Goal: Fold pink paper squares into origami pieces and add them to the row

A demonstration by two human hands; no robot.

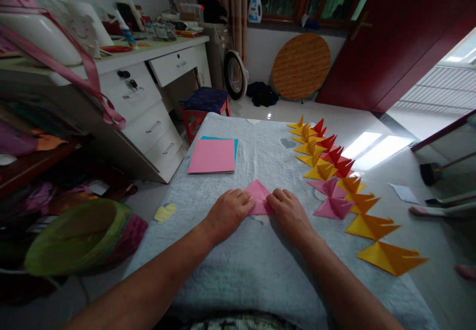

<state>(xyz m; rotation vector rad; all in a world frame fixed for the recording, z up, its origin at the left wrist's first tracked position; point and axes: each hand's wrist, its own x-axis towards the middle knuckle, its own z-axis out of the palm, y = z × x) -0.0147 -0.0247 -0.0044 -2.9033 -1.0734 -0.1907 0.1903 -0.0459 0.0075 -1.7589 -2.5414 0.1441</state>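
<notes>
A pink sheet of origami paper (258, 193), folded to a pointed shape, lies on the cloth-covered table (223, 275) between my hands. My left hand (231, 210) has its fingers closed on the paper's left corner. On the right corner, my right hand (288, 213) presses with its fingers bent and together. The fingertips hide both side corners. Left of centre, farther off, is a stack of square paper (212, 156), pink on top with blue showing behind it. Folded paper cranes in yellow (322, 170), red (336, 154), pink (333, 207) and orange (374, 226) stand in rows along the right side.
A green and pink waste basket (124, 236) stands on the floor at the left. Beyond it is a white desk (139, 102) with drawers. A stool with a dark blue cushion (206, 99) is at the table's far left corner. A round wooden board (302, 67) leans on the back wall.
</notes>
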